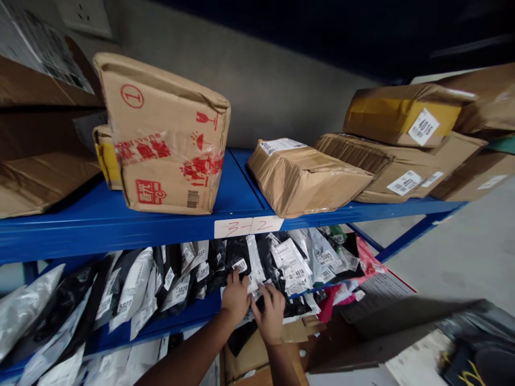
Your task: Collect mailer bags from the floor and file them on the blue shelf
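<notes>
On the lower shelf, both of my hands reach in among a row of upright mailer bags. My left hand (236, 296) has its fingers apart, touching the front of a black mailer bag (237, 249) whose label ends in 013. Just right of it stands a narrow white mailer bag (253, 257), its lower label partly covered by my fingers. My right hand (270, 313) is against the bottom of that white bag, fingers bent and slightly apart. Near it on the right leans a white mailer bag (292, 262) labelled 4018. Neither hand clearly grips a bag.
Above is a blue shelf beam (100, 228) with a "3-2" tag (248, 226). It carries a tall carton (169, 134), a dented carton (306, 177) and stacked boxes (402, 118). More bags fill the lower row. An open carton (386, 332) stands at lower right.
</notes>
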{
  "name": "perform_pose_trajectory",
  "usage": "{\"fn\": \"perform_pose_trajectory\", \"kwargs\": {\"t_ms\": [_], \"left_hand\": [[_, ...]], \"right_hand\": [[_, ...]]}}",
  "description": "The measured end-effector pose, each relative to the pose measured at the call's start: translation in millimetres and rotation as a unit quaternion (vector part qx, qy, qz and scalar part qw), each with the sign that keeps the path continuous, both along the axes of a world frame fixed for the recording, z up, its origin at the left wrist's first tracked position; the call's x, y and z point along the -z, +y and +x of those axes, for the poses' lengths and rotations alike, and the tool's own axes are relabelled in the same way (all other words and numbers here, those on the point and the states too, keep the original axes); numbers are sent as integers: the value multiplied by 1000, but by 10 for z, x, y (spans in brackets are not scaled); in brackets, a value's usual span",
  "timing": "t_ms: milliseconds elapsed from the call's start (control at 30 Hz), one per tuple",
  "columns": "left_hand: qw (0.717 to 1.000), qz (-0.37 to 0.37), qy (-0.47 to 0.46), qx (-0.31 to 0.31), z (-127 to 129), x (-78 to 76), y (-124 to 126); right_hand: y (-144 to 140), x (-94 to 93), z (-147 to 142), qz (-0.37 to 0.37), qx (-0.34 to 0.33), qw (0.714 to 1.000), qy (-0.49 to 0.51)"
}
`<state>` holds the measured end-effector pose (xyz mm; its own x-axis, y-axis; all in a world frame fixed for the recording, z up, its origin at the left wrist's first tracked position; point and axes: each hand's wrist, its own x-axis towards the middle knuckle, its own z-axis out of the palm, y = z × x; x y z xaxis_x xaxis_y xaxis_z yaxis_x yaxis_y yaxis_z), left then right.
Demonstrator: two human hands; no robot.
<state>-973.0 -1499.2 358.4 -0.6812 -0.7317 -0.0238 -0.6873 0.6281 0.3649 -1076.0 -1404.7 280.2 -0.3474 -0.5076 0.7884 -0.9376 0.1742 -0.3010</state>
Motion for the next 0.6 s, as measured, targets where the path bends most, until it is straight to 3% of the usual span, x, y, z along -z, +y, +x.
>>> {"fn": "perform_pose_trajectory", "kwargs": {"t_ms": [100,300,600], "left_hand": [[1000,4,16,15,107,31,-35],[999,-10,19,36,185,79,-57],[993,-81,-75,47,0,62,-44]], "right_hand": [[-96,-8,29,67,-16,998,-10],[-18,-24,-134,117,-90,986,-82],[5,-177,-143,117,-145,969,-161]]}}
